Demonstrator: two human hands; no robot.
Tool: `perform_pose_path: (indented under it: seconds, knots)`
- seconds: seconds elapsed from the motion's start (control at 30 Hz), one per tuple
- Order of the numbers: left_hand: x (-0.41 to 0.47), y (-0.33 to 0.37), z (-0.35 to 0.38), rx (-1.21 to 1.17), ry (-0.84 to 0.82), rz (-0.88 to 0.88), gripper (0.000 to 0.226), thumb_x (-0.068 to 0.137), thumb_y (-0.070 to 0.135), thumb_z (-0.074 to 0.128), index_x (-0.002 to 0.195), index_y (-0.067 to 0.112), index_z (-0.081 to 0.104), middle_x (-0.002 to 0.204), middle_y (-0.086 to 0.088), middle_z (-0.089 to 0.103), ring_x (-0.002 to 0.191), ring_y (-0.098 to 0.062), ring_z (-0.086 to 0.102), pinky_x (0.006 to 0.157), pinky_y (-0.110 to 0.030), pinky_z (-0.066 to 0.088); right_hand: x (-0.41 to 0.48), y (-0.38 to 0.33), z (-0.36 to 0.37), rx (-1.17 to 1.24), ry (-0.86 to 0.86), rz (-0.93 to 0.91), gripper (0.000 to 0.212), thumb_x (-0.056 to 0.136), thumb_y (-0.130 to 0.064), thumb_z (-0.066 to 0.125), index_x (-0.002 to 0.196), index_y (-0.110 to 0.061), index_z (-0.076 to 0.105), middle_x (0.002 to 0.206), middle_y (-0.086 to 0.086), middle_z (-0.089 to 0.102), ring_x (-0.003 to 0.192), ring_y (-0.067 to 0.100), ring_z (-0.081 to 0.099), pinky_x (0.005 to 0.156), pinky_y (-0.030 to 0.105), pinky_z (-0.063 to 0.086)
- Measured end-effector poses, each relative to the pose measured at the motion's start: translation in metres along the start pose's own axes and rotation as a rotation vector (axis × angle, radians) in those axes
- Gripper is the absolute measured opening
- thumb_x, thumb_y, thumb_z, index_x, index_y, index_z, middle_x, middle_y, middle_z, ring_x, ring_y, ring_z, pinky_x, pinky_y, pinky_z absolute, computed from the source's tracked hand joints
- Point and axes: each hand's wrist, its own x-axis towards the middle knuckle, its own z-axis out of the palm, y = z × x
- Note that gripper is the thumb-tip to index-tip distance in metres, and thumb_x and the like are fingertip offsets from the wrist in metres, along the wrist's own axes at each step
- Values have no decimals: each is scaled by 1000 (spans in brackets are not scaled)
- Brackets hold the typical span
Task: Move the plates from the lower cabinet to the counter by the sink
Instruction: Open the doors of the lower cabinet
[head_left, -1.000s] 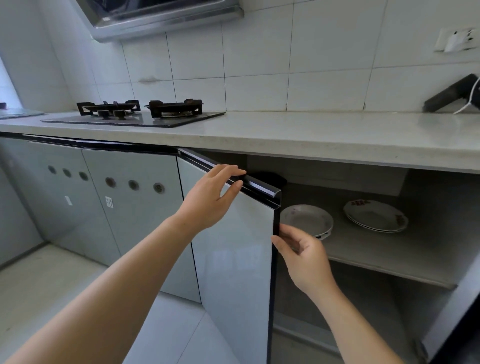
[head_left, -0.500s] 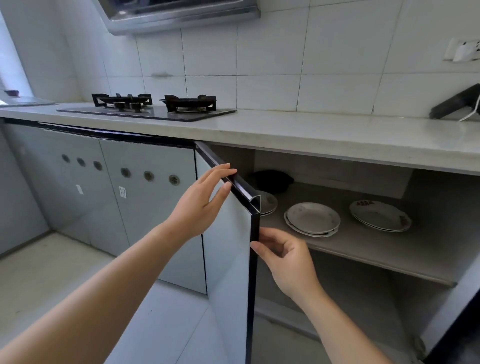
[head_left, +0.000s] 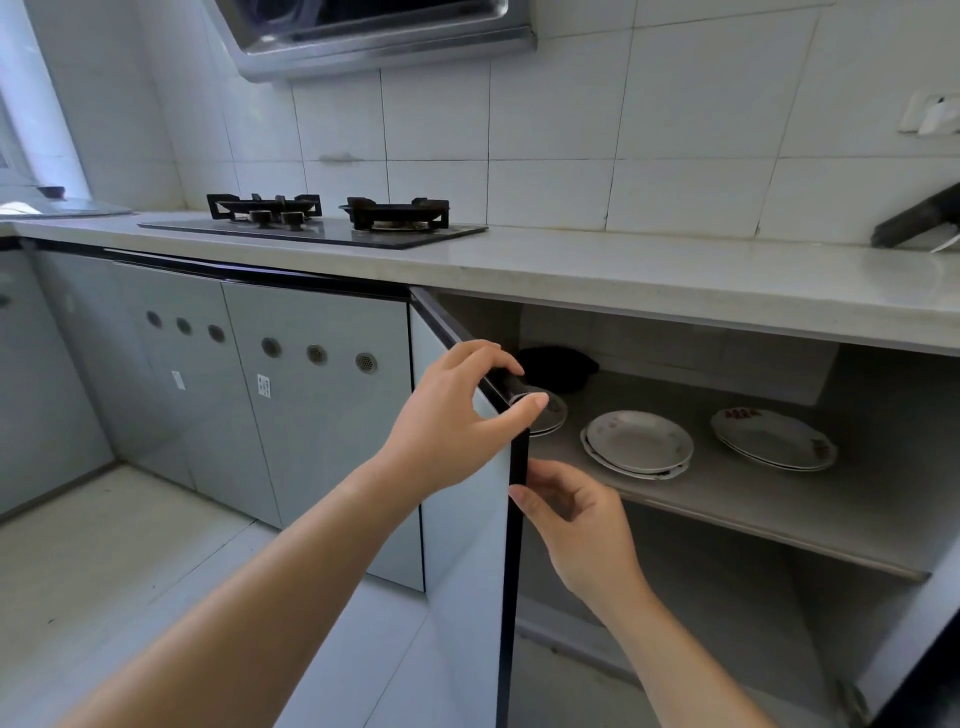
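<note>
As left hand (head_left: 457, 415) grips door (head_left: 467, 571), sticker (head_left: 264, 386) illegible.

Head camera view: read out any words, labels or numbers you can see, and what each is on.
Nothing here is readable.
Left sticker, on a closed cabinet door: too blurred.
Right sticker, on the next door: too blurred.
Red marks on the rightmost plates: too blurred to tell whether they are writing.
</note>
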Motion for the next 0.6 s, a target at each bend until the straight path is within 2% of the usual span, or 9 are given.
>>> perform_pose_path:
  seconds: [0.1,0.23,0.33,0.4,0.5,0.6]
  knots:
    - [-2,-2,-1,17,13,15,26,83,49,57,103,34,56,116,23,42,111,0,40,84,-11,29,2,1,-3,10,-56,-5,25,81,-11,67,100,-27,70,96,-14,73,92,4,67,82,20,53]
    - [-8,-12,-12,7,15,27,22,82,47,57,100,34,57,120,23,46,113,2,43,88,-11,32,15,-1,-12,-25,-68,-25,28,82,-14,67,107,-26,67,100,-14,72,96,1,65,85,21,52]
    - [-16,-24,-26,-15,9,11,25,79,52,53,100,39,57,128,23,47,119,2,43,99,-24,37,36,-3,-18,-49,-40,-56,25,82,-16,68,102,-31,67,99,-13,72,95,1,65,85,21,52]
    - [-23,-31,-36,-38,9,-11,32,75,56,49,103,42,57,131,24,47,123,4,42,103,-27,37,52,-4,-15,-53,-40,-83,24,82,-14,69,97,-33,69,96,-11,73,94,3,66,84,22,51]
    - [-34,-37,-53,-70,28,-28,37,75,54,50,110,45,58,130,27,48,122,8,42,99,-16,36,74,-5,-1,-103,-66,-138,22,81,-17,70,95,-35,68,95,-10,73,93,8,67,82,22,51]
    - [-43,-44,-70,-70,47,-56,33,81,42,59,114,40,59,128,25,50,120,10,43,95,-11,38,90,-13,23,-161,-129,-185,20,82,-24,68,99,-35,67,98,-11,71,94,5,66,84,25,52]
